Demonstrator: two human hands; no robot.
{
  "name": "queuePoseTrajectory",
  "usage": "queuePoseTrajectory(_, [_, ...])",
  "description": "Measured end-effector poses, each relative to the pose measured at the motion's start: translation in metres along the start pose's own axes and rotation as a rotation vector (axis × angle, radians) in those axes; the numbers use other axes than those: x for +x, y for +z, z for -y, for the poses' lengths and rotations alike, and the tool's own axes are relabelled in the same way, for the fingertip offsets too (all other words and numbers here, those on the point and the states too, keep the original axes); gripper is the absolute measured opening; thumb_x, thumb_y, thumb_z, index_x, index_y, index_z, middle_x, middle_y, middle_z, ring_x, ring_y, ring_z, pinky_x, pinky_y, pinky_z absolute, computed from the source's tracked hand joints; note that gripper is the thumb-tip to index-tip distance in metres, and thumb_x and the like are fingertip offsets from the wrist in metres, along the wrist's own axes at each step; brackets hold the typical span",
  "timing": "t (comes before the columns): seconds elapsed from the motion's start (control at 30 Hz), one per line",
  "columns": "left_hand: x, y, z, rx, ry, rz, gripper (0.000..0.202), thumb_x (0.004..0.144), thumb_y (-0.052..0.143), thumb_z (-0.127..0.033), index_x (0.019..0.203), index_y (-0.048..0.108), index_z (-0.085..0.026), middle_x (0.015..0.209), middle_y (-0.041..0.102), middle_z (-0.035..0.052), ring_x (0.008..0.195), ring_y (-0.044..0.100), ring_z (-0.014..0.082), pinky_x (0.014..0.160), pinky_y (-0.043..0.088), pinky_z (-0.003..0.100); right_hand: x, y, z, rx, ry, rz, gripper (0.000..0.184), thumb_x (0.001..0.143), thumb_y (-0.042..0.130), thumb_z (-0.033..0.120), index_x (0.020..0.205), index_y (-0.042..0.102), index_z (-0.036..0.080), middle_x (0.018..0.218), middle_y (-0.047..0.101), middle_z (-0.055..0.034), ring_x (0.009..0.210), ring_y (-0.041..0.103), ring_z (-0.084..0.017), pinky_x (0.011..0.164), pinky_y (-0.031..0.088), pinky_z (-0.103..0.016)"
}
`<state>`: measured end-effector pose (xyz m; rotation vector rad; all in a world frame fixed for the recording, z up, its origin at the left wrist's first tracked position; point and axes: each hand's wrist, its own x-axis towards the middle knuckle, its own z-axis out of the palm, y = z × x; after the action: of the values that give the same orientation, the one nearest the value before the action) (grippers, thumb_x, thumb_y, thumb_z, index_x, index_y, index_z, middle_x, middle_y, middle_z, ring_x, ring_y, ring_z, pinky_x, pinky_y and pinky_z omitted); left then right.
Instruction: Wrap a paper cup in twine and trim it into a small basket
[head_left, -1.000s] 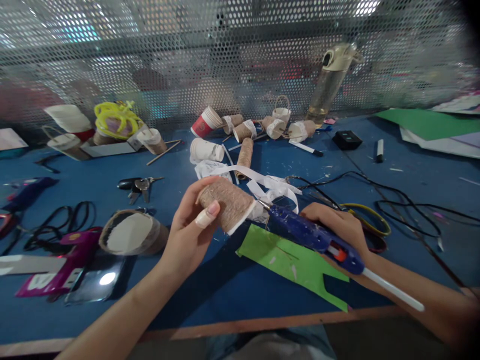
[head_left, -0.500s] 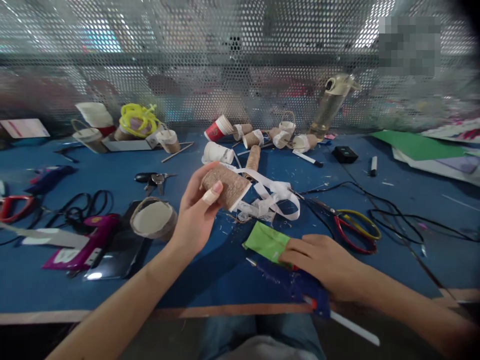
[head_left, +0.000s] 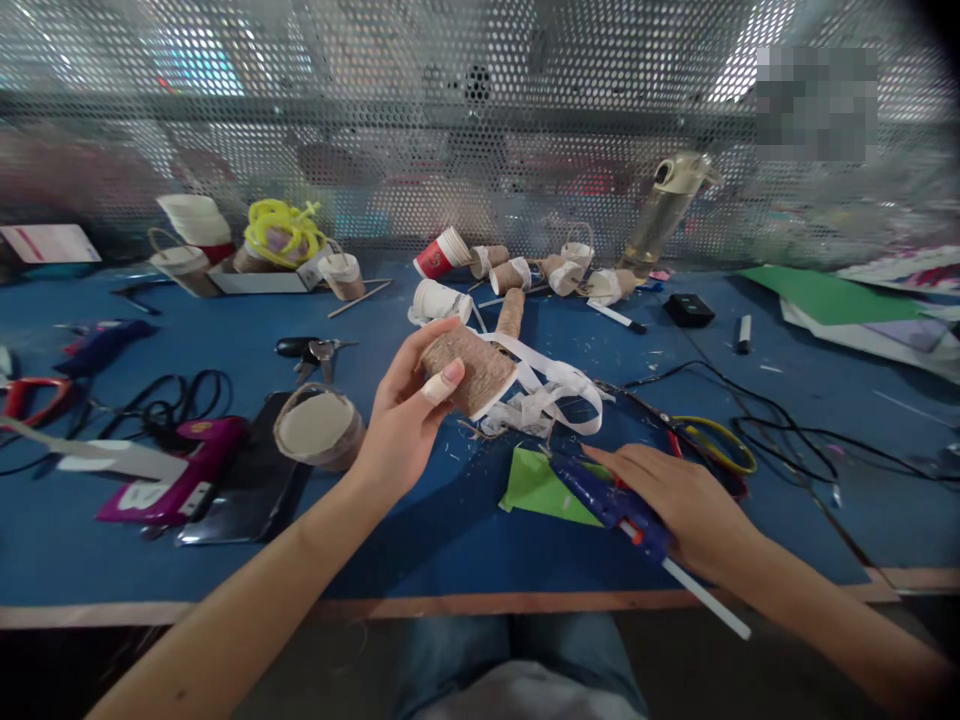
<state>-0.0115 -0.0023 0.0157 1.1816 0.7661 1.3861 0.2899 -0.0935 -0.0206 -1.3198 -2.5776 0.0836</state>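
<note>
My left hand (head_left: 401, 420) is closed round a twine-wrapped paper cup (head_left: 474, 368), held on its side above the blue table (head_left: 420, 540), with a taped thumb pressed on it. White paper strips (head_left: 551, 395) trail from the cup's rim. My right hand (head_left: 679, 500) grips a blue glue gun (head_left: 607, 495) with a white glue stick (head_left: 705, 600) out of its back; the nozzle points up and left, over a green paper piece (head_left: 540, 485) lying on the table.
A twine-wrapped cup (head_left: 319, 428) stands left of my left hand, beside a black phone (head_left: 247, 490) and a magenta tool (head_left: 180, 480). Scissors (head_left: 709, 450) and black cables (head_left: 795, 425) lie to the right. Several cups (head_left: 517, 275), keys (head_left: 311, 352) and a bottle (head_left: 664, 210) sit further back.
My right hand came down to the table edge with the glue gun, then lifted it again over the green paper. My left hand kept hold of the cup.
</note>
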Motion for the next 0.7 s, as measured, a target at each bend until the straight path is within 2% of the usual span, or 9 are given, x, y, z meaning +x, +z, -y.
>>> queuePoseTrajectory(0.13, [0.000, 0.000, 0.000, 0.005, 0.003, 0.000, 0.035, 0.089, 0.074, -0.031, 0.123, 0.068, -0.037, 0.124, 0.064, 0.0004, 0.106, 0.062, 0.0194, 0.079, 0.056, 0.023, -0.010, -0.004, 0.002, -0.060, -0.015, -0.015, 0.061, 0.090, 0.052, 0.020, 0.151, 0.041, 0.018, 0.123, 0.065, -0.0161, 0.106, 0.066, -0.029, 0.081, 0.057, -0.042])
queuePoseTrajectory(0.27, [0.000, 0.000, -0.001, -0.025, -0.014, 0.007, 0.035, 0.088, 0.075, -0.030, 0.122, 0.070, -0.037, 0.117, 0.064, -0.0005, 0.100, 0.061, 0.0155, 0.078, 0.056, 0.019, -0.019, -0.003, 0.007, -0.109, -0.106, -0.038, 0.058, 0.088, 0.054, 0.021, 0.145, 0.048, 0.013, 0.132, 0.063, -0.0182, 0.118, 0.060, -0.034, 0.095, 0.054, -0.050])
queuePoseTrajectory(0.37, [0.001, 0.001, -0.001, -0.042, -0.025, 0.017, 0.035, 0.088, 0.075, -0.030, 0.122, 0.070, -0.037, 0.117, 0.063, -0.0002, 0.099, 0.061, 0.0146, 0.077, 0.056, 0.018, -0.020, -0.002, 0.009, -0.158, -0.187, -0.098, 0.047, 0.094, 0.051, 0.021, 0.139, 0.053, 0.006, 0.124, 0.068, -0.0194, 0.113, 0.062, -0.032, 0.093, 0.056, -0.049])
queuePoseTrajectory(0.43, [0.001, 0.001, -0.001, -0.052, -0.031, 0.017, 0.035, 0.088, 0.075, -0.030, 0.122, 0.070, -0.036, 0.119, 0.063, 0.0003, 0.100, 0.061, 0.0150, 0.077, 0.056, 0.018, -0.020, -0.002, 0.009, -0.196, -0.217, -0.140, 0.041, 0.097, 0.047, 0.016, 0.136, 0.056, 0.005, 0.119, 0.070, -0.0182, 0.109, 0.065, -0.030, 0.091, 0.058, -0.046])
queuePoseTrajectory(0.53, [0.001, 0.001, -0.002, -0.065, -0.036, 0.009, 0.035, 0.088, 0.076, -0.030, 0.121, 0.070, -0.036, 0.120, 0.063, 0.0006, 0.101, 0.061, 0.0150, 0.079, 0.057, 0.018, -0.019, -0.002, 0.008, -0.221, -0.263, -0.224, 0.035, 0.098, 0.044, 0.007, 0.129, 0.061, 0.007, 0.111, 0.074, -0.0145, 0.104, 0.068, -0.026, 0.090, 0.059, -0.043])
queuePoseTrajectory(0.7, [0.002, 0.001, -0.002, -0.079, -0.038, 0.014, 0.034, 0.088, 0.076, -0.029, 0.120, 0.070, -0.036, 0.118, 0.064, 0.0005, 0.098, 0.062, 0.0145, 0.078, 0.057, 0.018, -0.017, -0.004, -0.003, -0.096, -0.284, -0.351, 0.035, 0.099, 0.047, 0.008, 0.130, 0.062, 0.014, 0.098, 0.075, -0.0086, 0.095, 0.070, -0.021, 0.092, 0.058, -0.040])
